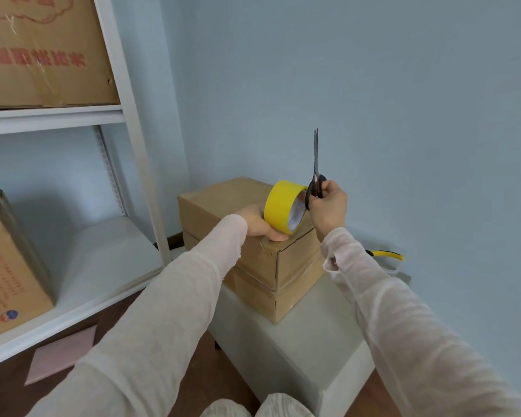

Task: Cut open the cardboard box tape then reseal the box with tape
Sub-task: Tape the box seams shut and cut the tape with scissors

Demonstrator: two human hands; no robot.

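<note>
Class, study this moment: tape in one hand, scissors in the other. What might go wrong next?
1. The scissors in the right hand point upward right beside the tape; a slip could nick the left hand gripping it.
2. The tape sits at the near corner of the box, so it might slide off.

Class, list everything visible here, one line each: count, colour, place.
Cardboard boxes: two, brown, stacked on the stand.
Stand: one, pale grey, by the wall.
Tape roll: one, yellow, at the top box near edge.
Scissors: one pair, black, blades pointing up.
Tool: one, yellow-black handle, behind the right sleeve.
Shelf unit: one, white, left.
Shelf boxes: two, brown, one per shelf.
Sheet: one, pink, floor.
Left hand: grips the tape roll.
Right hand: grips the scissors.
</note>
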